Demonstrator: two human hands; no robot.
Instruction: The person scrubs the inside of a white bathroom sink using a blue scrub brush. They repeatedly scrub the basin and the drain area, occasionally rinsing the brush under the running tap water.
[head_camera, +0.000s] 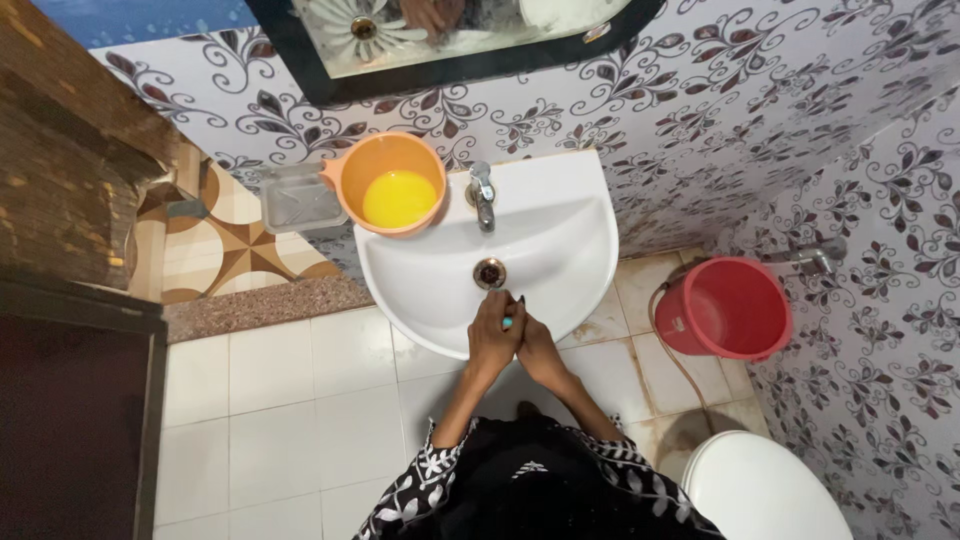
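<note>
A white wall-hung washbasin (560, 250) juts from the floral-patterned wall, its drain (490, 273) just ahead of the hands. A red bucket (725, 307) stands on the tiled floor to the right, near a white toilet lid (765, 490). An orange mug (392, 185) of yellow liquid sits on the basin's left rim beside the chrome tap (483, 195). Over the basin's front edge, the left hand (493, 335) and right hand (538, 345) press together around a small turquoise object (508, 322), mostly hidden between them.

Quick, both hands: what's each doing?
Left hand: over white ceramic basin, closed around small teal object.
Right hand: pressed against left; grip cannot be told.
</note>
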